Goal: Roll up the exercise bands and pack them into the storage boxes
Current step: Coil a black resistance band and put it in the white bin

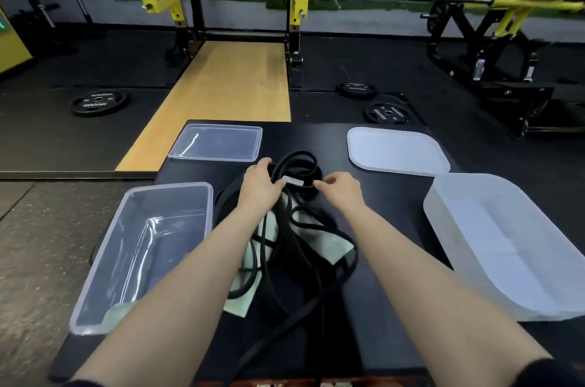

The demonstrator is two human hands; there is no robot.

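Observation:
A tangle of black exercise bands [296, 247] lies in the middle of the black table [389, 196], over a pale green band [332, 245]. At the pile's far end one black band forms a loose coil [297, 161]. My left hand [261, 185] grips that coil at its left side, fingers curled round the strands. My right hand [340, 188] pinches the same band just right of its white label [294, 180]. A clear storage box [104, 285] stands open at the left. A frosted white box [449, 228] stands open at the right.
A clear lid [218, 143] lies at the table's far left, a frosted white lid [395, 150] at the far right. Beyond the table are a wooden lifting platform [228, 85], a squat rack [294, 16], weight plates [98, 101] on the floor and a machine [493, 47] at the right.

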